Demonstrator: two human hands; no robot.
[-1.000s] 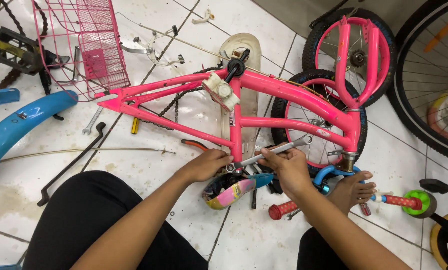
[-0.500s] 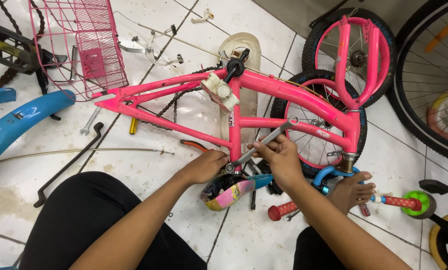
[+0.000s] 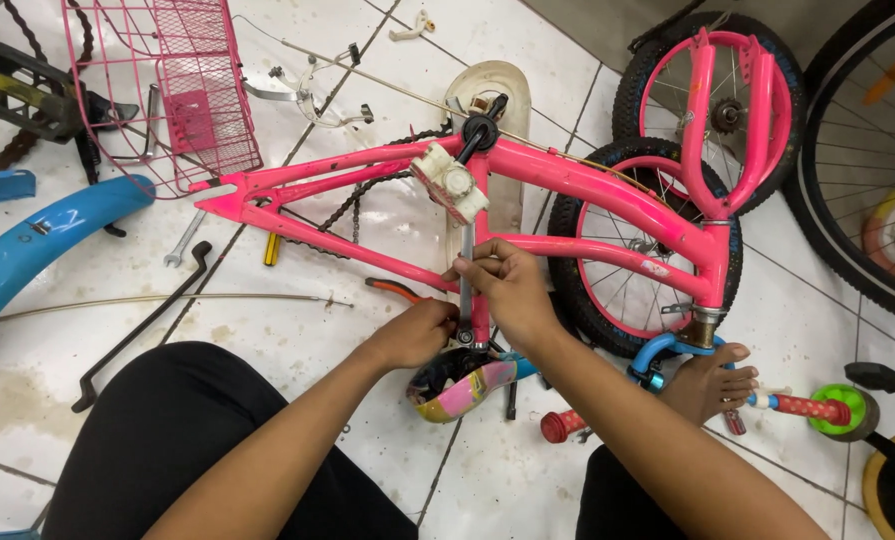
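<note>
My left hand [image 3: 419,335] is curled tight low on the pink frame [image 3: 607,195] to steady it, while my right hand [image 3: 502,285] pinches the wrench [image 3: 464,270], which stands nearly upright along the seat tube, its lower end down by my left hand. Left lie the blue fender [image 3: 37,250] and basket [image 3: 172,80]; the chain [image 3: 362,195] runs behind, the wheel [image 3: 637,255] crowds my right.
</note>
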